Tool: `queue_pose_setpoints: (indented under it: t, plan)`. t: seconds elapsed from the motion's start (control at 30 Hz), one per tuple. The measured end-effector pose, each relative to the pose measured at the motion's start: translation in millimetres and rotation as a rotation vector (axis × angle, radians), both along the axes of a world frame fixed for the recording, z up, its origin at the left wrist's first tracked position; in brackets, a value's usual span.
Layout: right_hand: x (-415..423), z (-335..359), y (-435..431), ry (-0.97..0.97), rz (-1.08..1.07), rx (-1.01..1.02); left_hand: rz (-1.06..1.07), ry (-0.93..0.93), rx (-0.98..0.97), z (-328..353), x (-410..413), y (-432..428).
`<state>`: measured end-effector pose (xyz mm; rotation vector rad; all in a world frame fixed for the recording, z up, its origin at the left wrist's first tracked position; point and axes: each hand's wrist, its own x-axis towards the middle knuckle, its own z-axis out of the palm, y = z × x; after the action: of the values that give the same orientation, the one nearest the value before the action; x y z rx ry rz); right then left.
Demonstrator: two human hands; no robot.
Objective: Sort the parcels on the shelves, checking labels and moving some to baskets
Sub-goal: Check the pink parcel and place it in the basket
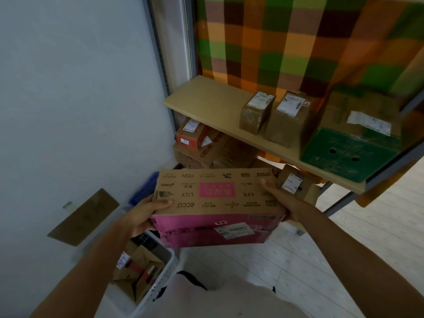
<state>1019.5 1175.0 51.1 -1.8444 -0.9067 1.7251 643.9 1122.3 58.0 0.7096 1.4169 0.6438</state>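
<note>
I hold a wide cardboard parcel (215,203) with brand logos on top and a pink front side bearing a white label. My left hand (146,212) grips its left end, thumb on top. My right hand (278,200) grips its right end, thumb on top as well. The parcel hangs in the air in front of the shelf unit, above the floor. A white basket (160,283) with several boxes inside stands below it at the lower left. On the wooden shelf (206,102) stand two small taped brown parcels (257,113), (289,118) and a larger green and brown box (353,138).
More parcels (202,143) lie on the lower shelf level behind the held box. A blue crate (143,191) sits against the white wall, with a flat cardboard piece (85,216) leaning there. A checked curtain (298,37) hangs behind the shelf. Pale wooden floor lies to the right.
</note>
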Motion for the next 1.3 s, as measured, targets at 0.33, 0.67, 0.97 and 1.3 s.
queue_pose_setpoints:
  t: [0.33,0.67,0.97,1.3]
  plan:
    - [-15,-3,-18,0.027,-0.070,0.124,0.157,0.061,0.153,3,7,-7]
    - [-8,6,-2,0.257,-0.090,0.201,0.118,-0.010,0.268,20,8,3]
    - [-13,-11,1,0.240,-0.005,0.287,0.119,-0.014,0.326,9,11,14]
    - [-20,-17,1,0.100,-0.092,0.285,0.222,0.100,0.204,-11,15,9]
